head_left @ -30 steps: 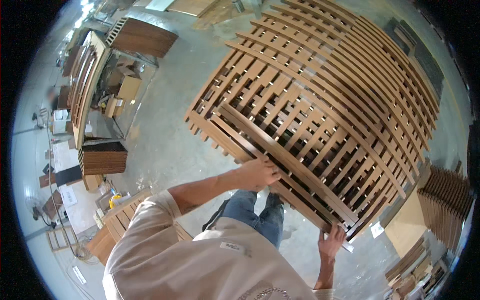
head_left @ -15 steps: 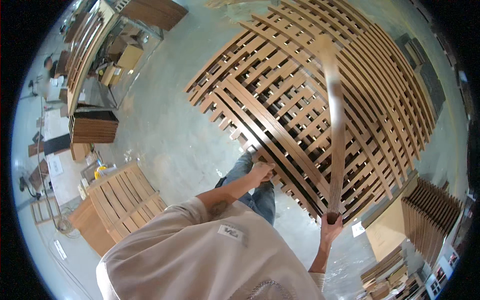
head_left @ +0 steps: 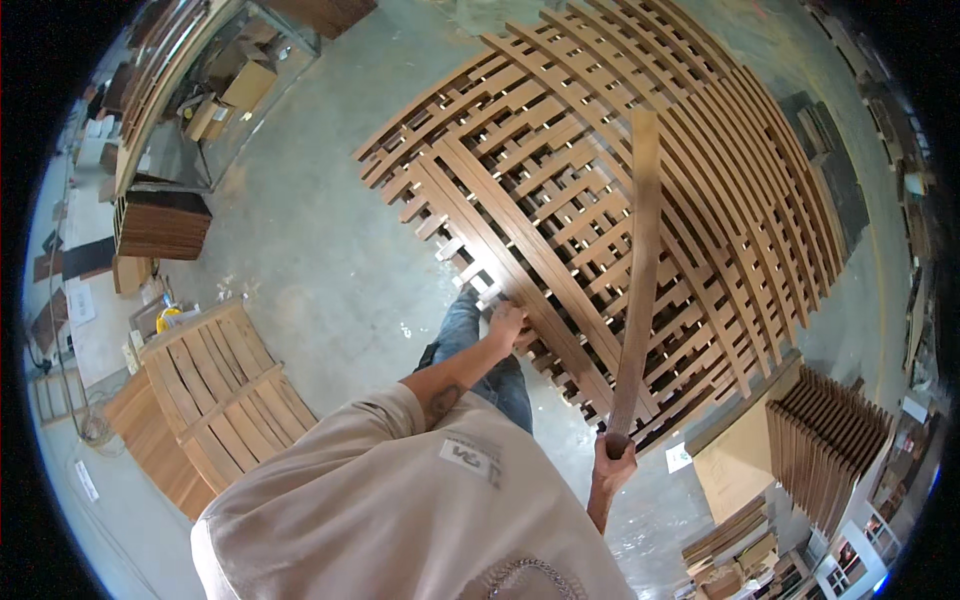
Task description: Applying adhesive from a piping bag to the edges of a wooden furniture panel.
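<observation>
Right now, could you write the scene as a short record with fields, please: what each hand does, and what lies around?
left hand: rests on a slat of the wooden lattice panel
right hand: fingers closed around the lower end of a long wooden slat, raised over the panel
panel: flat on the concrete floor, crossed slats
left side: wooden pallet, stack of dark boards
right side: upright row of boards
</observation>
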Available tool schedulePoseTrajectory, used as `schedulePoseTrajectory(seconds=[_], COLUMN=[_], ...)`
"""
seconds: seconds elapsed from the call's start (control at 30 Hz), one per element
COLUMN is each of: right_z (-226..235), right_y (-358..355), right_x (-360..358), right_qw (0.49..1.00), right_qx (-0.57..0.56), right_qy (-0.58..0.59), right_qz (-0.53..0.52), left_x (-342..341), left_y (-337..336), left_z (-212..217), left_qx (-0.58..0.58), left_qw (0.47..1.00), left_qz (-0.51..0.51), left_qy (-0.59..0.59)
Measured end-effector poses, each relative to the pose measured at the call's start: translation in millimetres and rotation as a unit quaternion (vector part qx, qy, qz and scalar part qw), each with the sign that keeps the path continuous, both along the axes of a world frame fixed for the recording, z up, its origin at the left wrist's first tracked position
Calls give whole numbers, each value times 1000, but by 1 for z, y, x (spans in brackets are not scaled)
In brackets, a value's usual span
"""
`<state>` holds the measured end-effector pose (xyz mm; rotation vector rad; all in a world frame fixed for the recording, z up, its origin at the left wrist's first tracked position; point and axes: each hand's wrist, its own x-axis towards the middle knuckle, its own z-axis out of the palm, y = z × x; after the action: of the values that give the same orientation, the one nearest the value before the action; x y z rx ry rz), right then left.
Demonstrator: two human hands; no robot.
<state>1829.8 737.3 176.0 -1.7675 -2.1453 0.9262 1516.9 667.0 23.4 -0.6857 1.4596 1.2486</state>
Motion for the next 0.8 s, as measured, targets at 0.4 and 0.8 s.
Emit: schedulePoseTrajectory(seconds=[0.4, 0.8], right_z=[10, 3], right_y=[-9, 5], right_x=[0, 13], right_qw=[999, 998], right_qx=[-39, 34], right_qy=[-7, -45], right_qz=[-8, 34], left_x=[-7, 4], left_y=[7, 18], left_z=[-15, -23], left_qx=[51, 70], left_qw=[995, 988], left_qz=[81, 123], left_qy=[-8, -68])
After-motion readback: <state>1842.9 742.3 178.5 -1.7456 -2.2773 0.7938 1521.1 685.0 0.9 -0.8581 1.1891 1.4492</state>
